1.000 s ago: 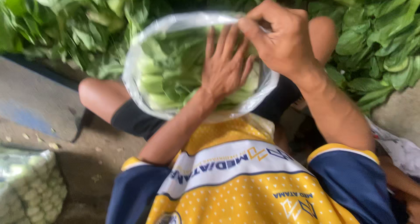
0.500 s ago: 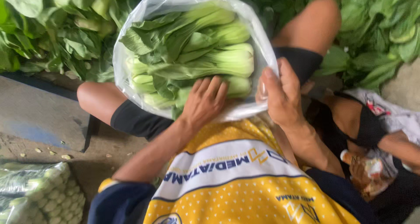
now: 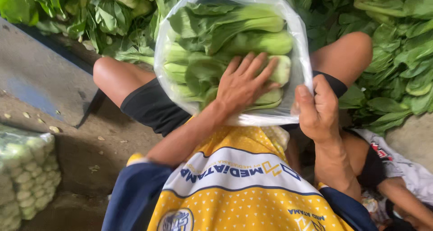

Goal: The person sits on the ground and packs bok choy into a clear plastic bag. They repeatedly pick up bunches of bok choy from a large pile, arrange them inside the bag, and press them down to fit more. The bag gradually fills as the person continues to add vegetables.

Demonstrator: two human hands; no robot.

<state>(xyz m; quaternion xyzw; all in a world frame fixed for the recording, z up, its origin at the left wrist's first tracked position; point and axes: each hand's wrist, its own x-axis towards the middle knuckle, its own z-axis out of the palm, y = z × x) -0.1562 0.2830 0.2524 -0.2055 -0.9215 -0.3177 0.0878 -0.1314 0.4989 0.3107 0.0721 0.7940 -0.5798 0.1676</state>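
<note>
Head view looks straight down on a seated person with a clear plastic bag point(image 3: 295, 37) propped between the bare knees, its mouth wide and facing up. Inside the bag lie several heads of bok choy point(image 3: 234, 41), pale green stalks to the right and dark leaves to the left, stacked roughly side by side across the bag.

The left hand point(image 3: 246, 80) reaches into the bag from the near side, fingers spread flat and pressing down on the nearest bok choy; it is open and grips nothing. The right hand point(image 3: 318, 109) sits at the near right edge of the bag, curled closed around the plastic rim and pinching it, thumb on the outside.

The left knee point(image 3: 115, 75) shows at the left of the bag and the right knee point(image 3: 347, 53) at the far right, both just beside the plastic, with black shorts point(image 3: 151, 109) below them. A yellow, white and navy jersey point(image 3: 234, 190) fills the near centre.

A heap of loose leafy greens point(image 3: 397, 46) spreads across the far side and down the right edge, behind and beside the bag. At the near left, a packed bag of pale vegetables point(image 3: 25, 177) rests on the dirty concrete floor point(image 3: 49, 91), well apart from the hands. At the near right, part of another person's arm point(image 3: 406, 199) and printed clothing shows.
</note>
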